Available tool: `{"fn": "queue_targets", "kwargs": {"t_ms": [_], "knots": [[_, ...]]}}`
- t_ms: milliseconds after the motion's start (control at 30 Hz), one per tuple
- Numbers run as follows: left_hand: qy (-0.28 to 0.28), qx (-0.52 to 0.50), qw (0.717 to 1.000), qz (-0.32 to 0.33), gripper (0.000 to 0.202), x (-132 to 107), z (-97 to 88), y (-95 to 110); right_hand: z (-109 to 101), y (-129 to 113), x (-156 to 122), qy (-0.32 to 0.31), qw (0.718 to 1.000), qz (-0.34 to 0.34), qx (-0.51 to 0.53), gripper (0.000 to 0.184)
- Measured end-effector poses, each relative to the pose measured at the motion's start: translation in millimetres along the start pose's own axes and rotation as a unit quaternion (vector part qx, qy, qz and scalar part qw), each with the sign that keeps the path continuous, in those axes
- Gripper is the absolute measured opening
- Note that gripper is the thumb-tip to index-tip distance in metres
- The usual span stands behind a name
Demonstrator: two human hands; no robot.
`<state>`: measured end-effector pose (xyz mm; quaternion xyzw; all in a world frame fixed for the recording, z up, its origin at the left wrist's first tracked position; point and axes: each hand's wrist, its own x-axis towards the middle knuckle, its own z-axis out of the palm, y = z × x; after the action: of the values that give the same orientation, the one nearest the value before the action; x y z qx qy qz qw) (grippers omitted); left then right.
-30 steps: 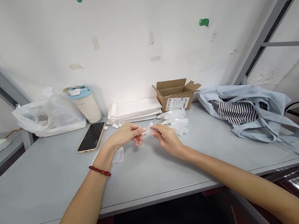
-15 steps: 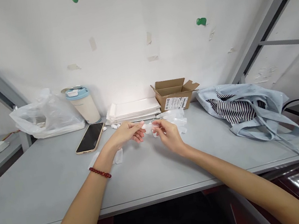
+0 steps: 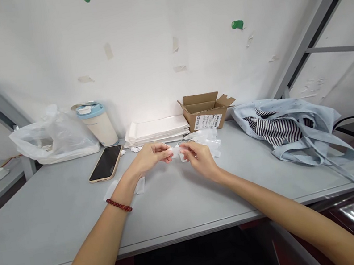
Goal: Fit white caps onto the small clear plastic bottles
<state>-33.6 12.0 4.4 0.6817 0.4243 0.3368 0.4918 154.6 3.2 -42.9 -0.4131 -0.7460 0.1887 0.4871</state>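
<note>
Between my hands is a small translucent white plastic piece (image 3: pixel 175 151), perhaps a little bag; its exact kind is too small to tell. My left hand (image 3: pixel 153 155), below a red bead bracelet (image 3: pixel 119 205), pinches its left side between thumb and fingers. On the other side my right hand (image 3: pixel 199 158) grips it with thumb and fingertips. Behind the right hand, several clear plastic pieces (image 3: pixel 210 138) lie in a loose pile on the table. More translucent pieces (image 3: pixel 140 185) lie beside and partly under my left wrist.
Along the wall stand a white plastic bag (image 3: pixel 58 136), a cup with a blue lid (image 3: pixel 101 127), a stack of white paper envelopes or sheets (image 3: pixel 158 131) and an open cardboard box (image 3: pixel 206 116). A phone (image 3: pixel 105 163) lies left; a light-blue cloth bag (image 3: pixel 320 117) lies right on the grey table (image 3: pixel 190 211).
My left fingers have curled in more closely around the plastic piece, and the hands hold it from both sides. The view has shifted slightly.
</note>
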Motion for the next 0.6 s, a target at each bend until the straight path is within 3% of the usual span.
{"fn": "queue_targets", "kwargs": {"t_ms": [100, 300, 467, 600], "knots": [[0.008, -0.018, 1.0, -0.012, 0.032, 0.4, 1.5, 0.5, 0.8, -2.1, -0.1, 0.014, 1.0, 0.004, 0.018, 0.019], [-0.034, -0.022, 0.997, -0.06, 0.045, 2.1, 0.3, -5.6, 5.3, 2.2, -2.5, 0.024, 0.998, -0.061, -0.007, 0.02], [-0.024, -0.003, 0.999, -0.044, 0.044, 3.9, 2.4, -9.4, 2.6, 4.0, -1.5, -0.004, 0.997, -0.07, -0.044, 0.022], [-0.012, 0.045, 0.999, -0.011, 0.037, 2.9, 4.7, -5.5, -1.9, -1.7, 1.3, -0.038, 0.998, -0.033, -0.032, 0.027]]}}
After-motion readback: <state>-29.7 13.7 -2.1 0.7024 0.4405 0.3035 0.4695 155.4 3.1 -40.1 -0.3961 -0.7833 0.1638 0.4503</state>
